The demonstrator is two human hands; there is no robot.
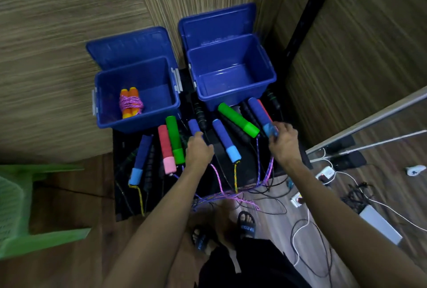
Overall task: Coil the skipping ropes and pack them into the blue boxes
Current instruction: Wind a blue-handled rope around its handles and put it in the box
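Left hand (199, 149) gripping blue handle (193, 126), right hand (284, 143) — another (260, 112)

black table (249, 172) | on it: two blue boxes (233, 75), loose rope handles (227, 141)

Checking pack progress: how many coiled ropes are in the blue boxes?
1. An orange-handled rope wound in pink cord lies in the left box. The right box shows none; its near inside wall is hidden.

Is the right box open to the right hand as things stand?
Probably yes: the right box has its lid tipped back and looks empty, and the right hand, gripping a blue handle, is just in front of it.
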